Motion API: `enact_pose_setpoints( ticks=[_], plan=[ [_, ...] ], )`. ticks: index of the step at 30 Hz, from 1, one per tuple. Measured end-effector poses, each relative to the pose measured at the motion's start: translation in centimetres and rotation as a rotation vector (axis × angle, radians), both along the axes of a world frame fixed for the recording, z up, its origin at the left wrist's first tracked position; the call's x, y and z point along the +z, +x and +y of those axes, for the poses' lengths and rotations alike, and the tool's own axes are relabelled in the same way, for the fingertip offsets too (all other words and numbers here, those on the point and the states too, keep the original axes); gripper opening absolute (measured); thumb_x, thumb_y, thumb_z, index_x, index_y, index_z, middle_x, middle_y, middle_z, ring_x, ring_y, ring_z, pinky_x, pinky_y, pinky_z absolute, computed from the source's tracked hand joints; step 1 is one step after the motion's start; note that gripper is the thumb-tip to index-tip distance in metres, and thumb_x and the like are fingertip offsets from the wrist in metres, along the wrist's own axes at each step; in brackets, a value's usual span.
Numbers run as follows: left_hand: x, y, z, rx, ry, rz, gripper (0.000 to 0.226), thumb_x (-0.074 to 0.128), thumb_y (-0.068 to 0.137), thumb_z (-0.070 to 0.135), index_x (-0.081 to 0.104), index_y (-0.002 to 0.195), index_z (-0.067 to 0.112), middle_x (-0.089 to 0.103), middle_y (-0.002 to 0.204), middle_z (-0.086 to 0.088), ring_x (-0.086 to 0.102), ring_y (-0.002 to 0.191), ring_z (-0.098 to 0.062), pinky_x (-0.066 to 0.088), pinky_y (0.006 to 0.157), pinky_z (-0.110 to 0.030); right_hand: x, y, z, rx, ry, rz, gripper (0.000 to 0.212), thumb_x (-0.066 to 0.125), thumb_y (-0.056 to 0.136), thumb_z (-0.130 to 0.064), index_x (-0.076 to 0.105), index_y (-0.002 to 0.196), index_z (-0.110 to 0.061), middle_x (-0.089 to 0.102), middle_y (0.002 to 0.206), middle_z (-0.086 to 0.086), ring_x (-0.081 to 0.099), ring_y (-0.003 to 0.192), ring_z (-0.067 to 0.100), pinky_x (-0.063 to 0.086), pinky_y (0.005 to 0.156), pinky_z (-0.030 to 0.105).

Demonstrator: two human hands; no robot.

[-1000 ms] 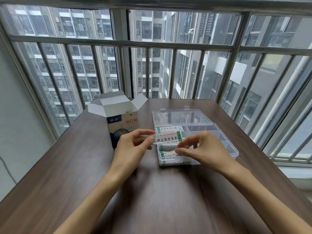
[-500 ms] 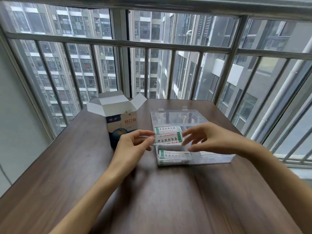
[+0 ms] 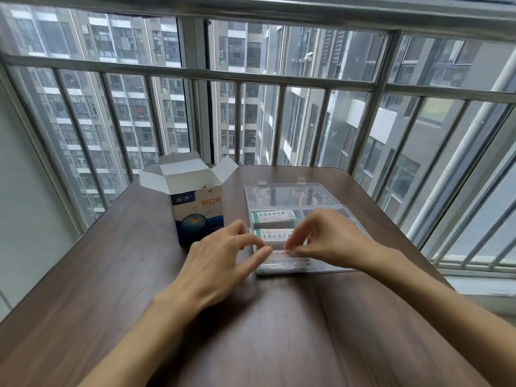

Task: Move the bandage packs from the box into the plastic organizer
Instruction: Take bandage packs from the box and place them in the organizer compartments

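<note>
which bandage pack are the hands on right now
The nearest pack, at the organizer's front edge: both hands' fingertips meet on it, while the two packs behind it lie untouched.

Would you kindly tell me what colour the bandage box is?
The bandage box is white with blue, red lettering; head view.

Bench [image 3: 117, 289]: dark wood-grain top, set against a barred window.
Box [image 3: 198, 216]: stood upright on the bench, flaps opened.
Plastic organizer [image 3: 332, 268]: laid flat just right of the box, lid folded back.
</note>
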State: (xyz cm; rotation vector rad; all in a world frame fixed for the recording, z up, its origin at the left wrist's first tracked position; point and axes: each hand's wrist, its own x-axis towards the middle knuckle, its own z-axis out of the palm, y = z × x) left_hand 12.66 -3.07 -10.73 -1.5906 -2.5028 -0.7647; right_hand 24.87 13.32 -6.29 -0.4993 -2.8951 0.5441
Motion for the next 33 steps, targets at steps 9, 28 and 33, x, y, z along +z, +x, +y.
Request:
enact_pose_setpoints(
  ticks=[9, 28, 33],
  plan=[
    [0.0, -0.2, 0.3, -0.097, -0.203, 0.211, 0.061, 0.022, 0.083, 0.075, 0.050, 0.122, 0.037, 0.055, 0.126, 0.017, 0.058, 0.105, -0.010, 0.032, 0.066, -0.026, 1.9, -1.8, -1.5, 0.022, 0.395, -0.317, 0.018, 0.065, 0.084, -0.031, 0.072, 0.100, -0.031, 0.069, 0.099, -0.002, 0.062, 0.094, 0.021, 0.036, 0.063, 0.024],
    [0.4, 0.0, 0.4, -0.110, -0.219, 0.279, 0.053, 0.025, 0.088, 0.071, 0.050, 0.121, 0.036, 0.055, 0.126, 0.014, 0.058, 0.104, -0.013, 0.032, 0.064, -0.028, 4.0, -3.1, -1.5, -0.223, 0.111, -0.778, 0.027, 0.052, 0.094, -0.029, 0.062, 0.077, -0.011, 0.055, 0.046, -0.004, 0.043, 0.044, 0.010, 0.035, 0.042, 0.018],
    [0.3, -0.1, 0.4, -0.103, -0.203, 0.265, 0.051, 0.027, 0.089, 0.070, 0.050, 0.116, 0.033, 0.057, 0.121, 0.011, 0.057, 0.105, -0.016, 0.033, 0.067, -0.029, 3.6, -3.5, -1.7, -0.212, 0.045, -0.832, 0.033, 0.051, 0.095, -0.026, 0.054, 0.069, -0.007, 0.055, 0.058, -0.001, 0.038, 0.047, 0.013, 0.033, 0.044, 0.019]
  ],
)
